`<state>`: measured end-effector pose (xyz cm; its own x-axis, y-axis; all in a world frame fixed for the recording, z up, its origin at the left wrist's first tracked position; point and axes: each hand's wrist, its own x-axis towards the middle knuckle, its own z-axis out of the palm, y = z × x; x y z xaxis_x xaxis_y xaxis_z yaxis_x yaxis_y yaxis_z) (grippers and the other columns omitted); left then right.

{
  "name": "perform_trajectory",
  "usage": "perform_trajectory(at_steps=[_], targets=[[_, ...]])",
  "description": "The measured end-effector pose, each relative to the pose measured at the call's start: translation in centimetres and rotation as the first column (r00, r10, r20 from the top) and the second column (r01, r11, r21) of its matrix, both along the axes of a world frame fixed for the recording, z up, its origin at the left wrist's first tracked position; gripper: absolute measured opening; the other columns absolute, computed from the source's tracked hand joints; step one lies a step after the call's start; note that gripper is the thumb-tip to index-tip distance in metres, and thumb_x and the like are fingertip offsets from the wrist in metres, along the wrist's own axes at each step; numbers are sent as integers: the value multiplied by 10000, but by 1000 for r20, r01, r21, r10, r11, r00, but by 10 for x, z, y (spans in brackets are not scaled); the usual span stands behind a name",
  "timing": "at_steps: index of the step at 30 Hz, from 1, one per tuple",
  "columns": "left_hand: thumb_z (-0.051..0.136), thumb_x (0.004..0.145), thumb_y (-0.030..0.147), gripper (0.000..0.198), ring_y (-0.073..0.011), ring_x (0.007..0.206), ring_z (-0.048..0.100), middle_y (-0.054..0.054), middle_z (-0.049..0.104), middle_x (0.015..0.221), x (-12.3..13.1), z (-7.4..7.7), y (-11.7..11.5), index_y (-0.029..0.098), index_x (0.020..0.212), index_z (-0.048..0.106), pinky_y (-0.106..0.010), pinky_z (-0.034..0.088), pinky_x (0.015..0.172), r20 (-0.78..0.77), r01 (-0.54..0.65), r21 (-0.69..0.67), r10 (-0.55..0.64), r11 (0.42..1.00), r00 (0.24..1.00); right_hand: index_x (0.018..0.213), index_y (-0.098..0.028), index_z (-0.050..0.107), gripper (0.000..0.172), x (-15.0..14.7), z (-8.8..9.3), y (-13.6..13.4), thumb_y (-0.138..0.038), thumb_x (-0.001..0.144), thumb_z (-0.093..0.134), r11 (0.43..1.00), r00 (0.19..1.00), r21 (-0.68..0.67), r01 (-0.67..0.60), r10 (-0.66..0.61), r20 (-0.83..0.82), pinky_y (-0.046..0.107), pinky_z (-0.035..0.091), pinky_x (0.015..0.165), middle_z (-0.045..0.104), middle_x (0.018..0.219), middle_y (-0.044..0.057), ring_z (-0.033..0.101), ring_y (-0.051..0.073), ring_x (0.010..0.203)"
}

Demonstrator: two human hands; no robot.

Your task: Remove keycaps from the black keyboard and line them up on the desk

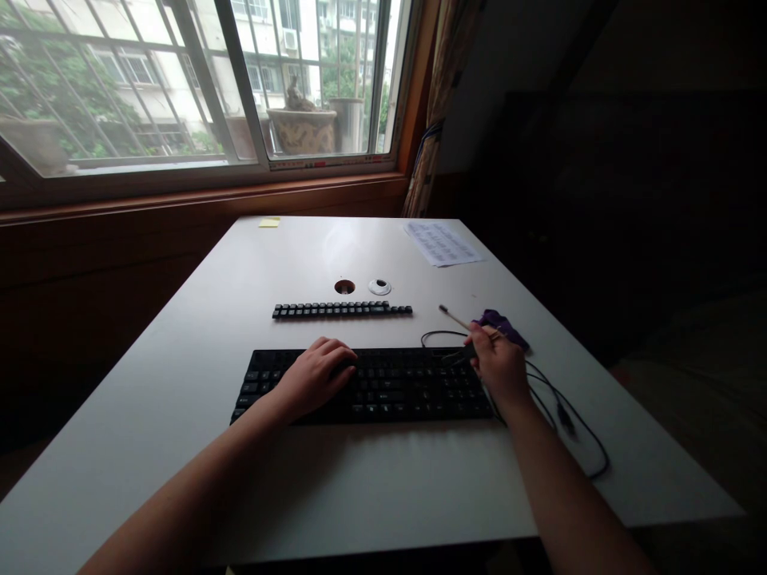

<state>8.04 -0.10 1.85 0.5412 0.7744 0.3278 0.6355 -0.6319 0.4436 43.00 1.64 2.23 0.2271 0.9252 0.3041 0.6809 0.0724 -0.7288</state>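
A black keyboard lies across the near part of the white table, with many of its keycaps off at the upper rows. My left hand rests on its left half, fingers closed together and bent over a small dark shape that I cannot make out. My right hand is closed above the keyboard's right end. It grips a thin pale stick with a dark tip, pointing up and left. Something dark with thin wires also sticks out below those fingers. Behind the keyboard stand rows of loose black keycaps.
A purple cloth lies behind my right hand. The black cable loops along the right side. Farther back are a round hole, a white ring-shaped cover, printed paper and yellow sticky notes.
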Motion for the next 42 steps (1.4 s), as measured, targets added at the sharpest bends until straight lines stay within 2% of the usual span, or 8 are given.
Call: perform_trajectory(at_steps=[5,14,17,21,26,30,35,42], targets=[[532,967,276,173,-246,1066,552,-72,649,1111,0,0,0,215,1109,610,-414,492,944,-12,10,-3,-10,1000,1000,751,-184,613,517,5,-9,3,-663,890,477,998,973,-35,47,-54,-223,221,371,328,504,443,-18,508,145,372],[535,964,272,169,-246,1061,555,-69,651,1106,0,-1,-1,223,1107,609,-411,490,941,-3,9,3,-9,1000,1000,738,-169,621,478,-9,3,-10,-595,918,503,991,964,109,77,-46,-262,187,389,330,495,446,-32,519,120,362],[540,960,264,167,-248,1062,557,-70,655,1098,0,0,-1,223,1105,612,-409,493,936,8,8,9,-8,1000,1000,751,-171,618,440,-19,9,-12,-565,924,523,993,953,119,6,30,-302,184,388,349,525,461,-32,506,102,352],[564,946,246,169,-249,1069,558,-68,662,1098,1,-1,-1,224,1106,614,-404,496,928,37,1,18,-1,1000,999,781,-174,632,394,-39,18,-13,-536,917,561,981,921,86,-175,194,-339,192,429,390,587,516,-19,547,105,384],[617,923,272,202,-249,1050,574,-65,670,1069,0,0,-1,226,1119,615,-408,499,924,118,-13,23,10,1000,993,805,-182,640,370,-74,28,-9,-533,908,581,932,851,30,-360,342,-400,198,456,407,623,546,-10,585,117,413],[614,932,312,220,-228,1013,606,-68,664,1079,-2,5,-1,231,1136,615,-385,516,904,224,-32,-42,41,999,974,838,-190,650,343,-104,28,-3,-526,892,608,875,783,27,-483,445,-434,206,480,427,640,576,-11,607,122,440],[650,910,332,240,-194,937,639,-56,670,1054,-4,7,1,224,1122,621,-334,536,851,302,-27,-139,69,990,951,856,-194,646,317,-128,16,-4,-506,897,609,842,743,75,-535,511,-432,217,488,450,648,593,-12,612,121,453],[683,874,263,147,-169,851,645,-29,677,922,-4,6,2,203,1003,649,-290,523,771,304,-53,-173,104,983,947,872,-203,660,240,-133,5,-13,-434,915,613,825,716,119,-553,544,-438,231,510,505,656,637,-12,643,130,504]])
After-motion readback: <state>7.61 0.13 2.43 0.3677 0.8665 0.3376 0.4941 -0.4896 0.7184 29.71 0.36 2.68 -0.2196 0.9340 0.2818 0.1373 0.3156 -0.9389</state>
